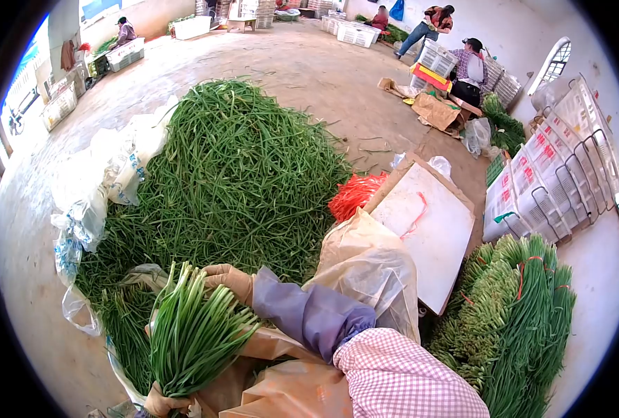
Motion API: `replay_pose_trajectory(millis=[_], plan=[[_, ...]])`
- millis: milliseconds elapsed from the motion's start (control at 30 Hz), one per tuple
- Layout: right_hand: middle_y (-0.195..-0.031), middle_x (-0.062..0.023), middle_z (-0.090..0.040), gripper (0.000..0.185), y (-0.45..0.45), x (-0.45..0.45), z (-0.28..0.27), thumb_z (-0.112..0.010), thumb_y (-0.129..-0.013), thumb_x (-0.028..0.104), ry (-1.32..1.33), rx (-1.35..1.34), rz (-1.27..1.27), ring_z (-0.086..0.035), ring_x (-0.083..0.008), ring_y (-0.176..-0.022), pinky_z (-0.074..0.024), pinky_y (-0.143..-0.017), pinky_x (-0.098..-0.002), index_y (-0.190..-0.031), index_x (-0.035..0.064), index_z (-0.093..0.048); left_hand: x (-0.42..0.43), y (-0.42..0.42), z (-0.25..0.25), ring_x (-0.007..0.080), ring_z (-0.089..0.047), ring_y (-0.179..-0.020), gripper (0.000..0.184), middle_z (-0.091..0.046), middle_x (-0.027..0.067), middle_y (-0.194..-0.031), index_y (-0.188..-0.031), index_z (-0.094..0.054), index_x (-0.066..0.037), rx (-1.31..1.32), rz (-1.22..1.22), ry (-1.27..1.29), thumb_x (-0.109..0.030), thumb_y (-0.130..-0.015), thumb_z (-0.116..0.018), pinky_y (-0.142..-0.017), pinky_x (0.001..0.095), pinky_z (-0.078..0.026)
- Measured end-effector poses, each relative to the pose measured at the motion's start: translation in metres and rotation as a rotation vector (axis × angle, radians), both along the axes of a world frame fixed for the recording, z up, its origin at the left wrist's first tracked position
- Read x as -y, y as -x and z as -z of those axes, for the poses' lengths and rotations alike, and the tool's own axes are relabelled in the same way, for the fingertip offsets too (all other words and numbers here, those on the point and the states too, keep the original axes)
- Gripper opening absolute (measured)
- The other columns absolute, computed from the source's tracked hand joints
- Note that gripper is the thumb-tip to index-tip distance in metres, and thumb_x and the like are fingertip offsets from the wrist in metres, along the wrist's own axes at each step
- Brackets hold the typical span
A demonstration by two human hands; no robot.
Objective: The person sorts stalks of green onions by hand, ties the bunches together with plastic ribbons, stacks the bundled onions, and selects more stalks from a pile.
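Observation:
My left hand (167, 402), in a tan glove, grips a bunch of garlic chives (187, 341) low down at the bottom of the view. Their pale cut ends fan out upward and to the right. My right hand (228, 281), also gloved, is bent close behind the upper ends of the bunch; its fingertips are hidden by the stalks. Beyond both hands rises a big heap of loose chives (233, 160). Brown sheeting (292, 390) covers my lap under the right forearm, which wears a purple sleeve cover.
Tied chive bundles (532, 313) are stacked at right beside a white board (424, 226). Red ties (355, 195) lie behind a plastic sheet (372, 261). White crates (553, 167) stand farther right. Crumpled plastic (107, 174) edges the heap. Other people (471, 66) work at the back.

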State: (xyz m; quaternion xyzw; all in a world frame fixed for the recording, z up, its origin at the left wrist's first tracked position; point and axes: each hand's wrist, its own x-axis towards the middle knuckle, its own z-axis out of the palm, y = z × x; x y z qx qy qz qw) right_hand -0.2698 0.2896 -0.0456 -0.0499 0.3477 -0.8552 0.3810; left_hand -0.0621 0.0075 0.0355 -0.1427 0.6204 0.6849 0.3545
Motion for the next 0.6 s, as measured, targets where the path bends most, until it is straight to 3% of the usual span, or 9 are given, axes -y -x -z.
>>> replay_pose_trajectory(millis=[133, 233, 267, 367, 433, 467, 500, 533, 600], plan=[[-0.079, -0.0019, -0.068, 0.009, 0.001, 0.000, 0.007, -0.066, -0.085, 0.003, -0.094, -0.084, 0.137, -0.062, -0.0096, -0.063, -0.0516, -0.059, -0.0250, -0.094, 0.0044, -0.068, 0.000, 0.001, 0.000, 0.0193, -0.055, -0.045, 0.038, -0.061, 0.0112, -0.064, -0.097, -0.064, 0.005, -0.016, 0.023, 0.032, 0.009, -0.060, -0.072, -0.042, 0.0316, -0.042], [-0.075, -0.0011, -0.065, 0.011, 0.008, -0.016, -0.002, -0.065, -0.085, 0.001, -0.246, -0.138, 0.228, -0.056, -0.0095, -0.057, -0.0455, -0.049, -0.0248, -0.096, 0.0051, -0.065, 0.009, -0.003, -0.003, 0.0197, -0.060, -0.061, 0.039, -0.065, 0.0084, -0.081, -0.105, -0.063, -0.002, 0.108, 0.066, 0.051, 0.003, -0.067, -0.069, -0.050, 0.0286, -0.045], [-0.074, -0.0004, -0.064, 0.012, 0.013, -0.027, -0.006, -0.064, -0.086, 0.002, -0.276, -0.145, 0.241, -0.055, -0.0092, -0.056, -0.0444, -0.047, -0.0246, -0.097, 0.0057, -0.065, 0.007, -0.001, -0.002, 0.0189, -0.059, -0.058, 0.042, -0.064, 0.0088, -0.078, -0.107, -0.062, 0.000, 0.040, 0.092, 0.043, 0.003, -0.066, -0.072, -0.048, 0.0291, -0.044], [-0.066, 0.0053, -0.052, 0.012, 0.041, -0.068, 0.002, -0.064, -0.087, 0.006, 0.237, 0.189, 0.465, -0.046, -0.0069, -0.051, -0.0406, -0.045, -0.0243, -0.098, 0.0077, -0.060, -0.001, 0.001, -0.004, 0.0177, -0.055, -0.050, 0.048, -0.062, 0.0100, -0.072, -0.111, -0.059, 0.005, -0.265, 0.140, 0.067, 0.004, -0.066, -0.075, -0.044, 0.0300, -0.040], [-0.067, 0.0043, -0.056, 0.012, 0.046, -0.100, 0.000, -0.065, -0.090, 0.013, 0.340, 0.185, 0.460, -0.050, -0.0068, -0.054, -0.0447, -0.051, -0.0258, -0.100, 0.0074, -0.061, -0.001, -0.015, -0.002, 0.0179, -0.054, -0.051, 0.046, -0.063, 0.0118, -0.075, -0.111, -0.058, 0.005, -0.035, -0.094, 0.158, 0.003, -0.068, -0.073, -0.044, 0.0307, -0.040], [-0.071, 0.0010, -0.062, 0.016, 0.040, -0.111, -0.004, -0.066, -0.091, 0.019, 0.150, 0.051, 0.513, -0.058, -0.0103, -0.059, -0.0487, -0.056, -0.0281, -0.103, 0.0074, -0.064, -0.009, -0.019, 0.000, 0.0183, -0.052, -0.047, 0.034, -0.062, 0.0122, -0.070, -0.103, -0.060, 0.004, -0.093, -0.165, -0.016, 0.003, -0.071, -0.070, -0.044, 0.0312, -0.040], [-0.079, -0.0035, -0.068, 0.021, 0.032, -0.123, -0.006, -0.067, -0.092, 0.023, -0.173, -0.058, 0.491, -0.063, -0.0147, -0.065, -0.0513, -0.061, -0.0303, -0.105, 0.0072, -0.067, -0.020, -0.013, -0.020, 0.0181, -0.050, -0.044, 0.023, -0.060, 0.0118, -0.064, -0.092, -0.061, 0.004, -0.121, -0.052, 0.058, 0.002, -0.071, -0.069, -0.044, 0.0310, -0.040], [-0.088, -0.0087, -0.070, 0.025, 0.029, -0.133, -0.015, -0.068, -0.090, 0.026, -0.532, -0.209, 0.418, -0.066, -0.0159, -0.072, -0.0558, -0.066, -0.0334, -0.103, 0.0048, -0.069, -0.017, -0.011, -0.018, 0.0174, -0.050, -0.044, 0.022, -0.059, 0.0113, -0.062, -0.091, -0.062, 0.004, -0.091, -0.070, 0.045, 0.003, -0.070, -0.068, -0.044, 0.0305, -0.039], [-0.088, -0.0088, -0.071, 0.025, 0.022, -0.133, 0.001, -0.067, -0.092, 0.027, -1.155, -0.790, 0.605, -0.067, -0.0155, -0.072, -0.0562, -0.068, -0.0307, -0.103, 0.0039, -0.068, -0.017, -0.005, -0.018, 0.0158, -0.049, -0.045, 0.026, -0.057, 0.0095, -0.062, -0.094, -0.063, 0.002, -0.011, -0.098, 0.011, 0.004, -0.068, -0.064, -0.045, 0.0288, -0.039]])
